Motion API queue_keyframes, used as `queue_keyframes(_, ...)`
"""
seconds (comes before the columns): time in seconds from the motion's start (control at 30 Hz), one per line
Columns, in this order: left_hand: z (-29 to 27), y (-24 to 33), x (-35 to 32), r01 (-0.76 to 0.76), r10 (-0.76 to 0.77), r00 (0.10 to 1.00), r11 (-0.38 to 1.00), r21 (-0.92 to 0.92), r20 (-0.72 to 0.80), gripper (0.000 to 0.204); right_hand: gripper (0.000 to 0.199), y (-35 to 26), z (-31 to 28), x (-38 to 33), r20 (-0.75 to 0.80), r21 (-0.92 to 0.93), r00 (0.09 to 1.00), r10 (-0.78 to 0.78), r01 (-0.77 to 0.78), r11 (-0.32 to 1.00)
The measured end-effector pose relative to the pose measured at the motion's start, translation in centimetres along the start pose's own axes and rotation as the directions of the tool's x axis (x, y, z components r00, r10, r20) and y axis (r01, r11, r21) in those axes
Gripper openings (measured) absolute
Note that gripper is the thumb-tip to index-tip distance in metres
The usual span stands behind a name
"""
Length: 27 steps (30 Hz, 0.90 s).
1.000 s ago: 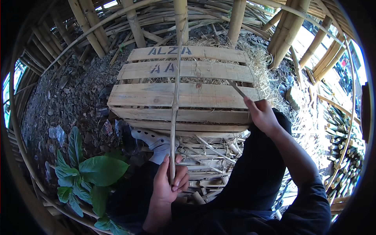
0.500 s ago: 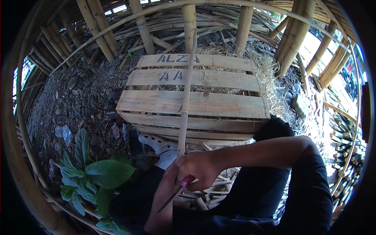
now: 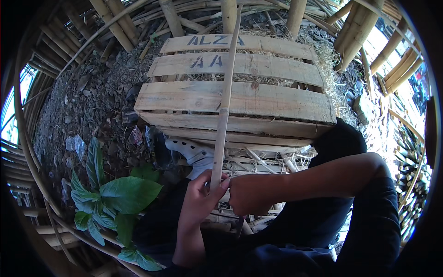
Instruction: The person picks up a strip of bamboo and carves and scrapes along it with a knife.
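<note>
A long pale bamboo strip (image 3: 223, 117) rises from my lap across the front of a slatted wooden crate (image 3: 286, 102). My left hand (image 3: 197, 203) is closed around the strip's near end, thumb and fingers on either side of it. Just to the right, my right hand (image 3: 254, 194) is curled into a fist, its knuckles close to the left fingertips. A knife (image 3: 240, 226) sticks out below that fist, pointing down; its handle is mostly hidden in the fingers.
Straw shows between the crate's slats and spills along its right side. A leafy green plant (image 3: 124, 196) grows at lower left. A light perforated shoe (image 3: 187, 150) rests before the crate. Bamboo posts (image 3: 353, 34) stand behind, and cut bamboo pieces (image 3: 408, 177) are piled at right.
My right hand has moved right, off the left wrist, and its knife has turned from pointing lower left to pointing down. The left hand now shows gripping the strip. The view has shifted slightly.
</note>
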<state>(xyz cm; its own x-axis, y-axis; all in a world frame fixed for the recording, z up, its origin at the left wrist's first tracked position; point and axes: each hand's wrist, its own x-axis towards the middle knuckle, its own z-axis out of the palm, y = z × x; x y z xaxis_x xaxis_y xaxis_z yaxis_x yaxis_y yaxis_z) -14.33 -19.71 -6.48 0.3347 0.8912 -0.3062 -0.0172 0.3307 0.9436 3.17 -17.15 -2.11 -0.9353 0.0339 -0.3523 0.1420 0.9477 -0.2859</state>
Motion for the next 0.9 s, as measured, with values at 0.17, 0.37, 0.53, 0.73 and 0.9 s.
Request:
queue_keyframes(0.17,-1.1,0.7,-0.6,0.083,-0.084,0.996,0.996,0.025,0.041,0.022,0.004,-0.1,0.7,0.2,-0.013,0.009,1.0,-0.021,0.021,1.0)
queue_keyframes(0.37,-2.2,0.7,-0.9,0.009,-0.011,0.994,1.0,0.021,0.112,0.023,0.001,-0.5,0.8,0.5,-0.048,-0.001,0.996,-0.071,0.071,0.998)
queue_keyframes(0.53,-1.6,0.9,-0.8,-0.014,0.015,0.99,1.0,-0.005,0.14,0.026,0.002,-0.7,0.7,0.2,-0.092,-0.002,0.995,-0.049,0.049,0.999)
queue_keyframes(0.73,-1.9,0.0,-0.7,-0.122,0.116,0.977,0.992,0.023,0.177,0.029,0.004,-0.5,1.5,0.4,-0.114,0.054,0.991,-0.07,0.076,0.996)
queue_keyframes(0.9,-1.4,0.7,-0.8,-0.064,0.053,0.985,0.996,0.066,0.166,0.026,0.003,-0.9,0.7,0.3,-0.048,0.076,0.998,-0.027,0.031,0.997)
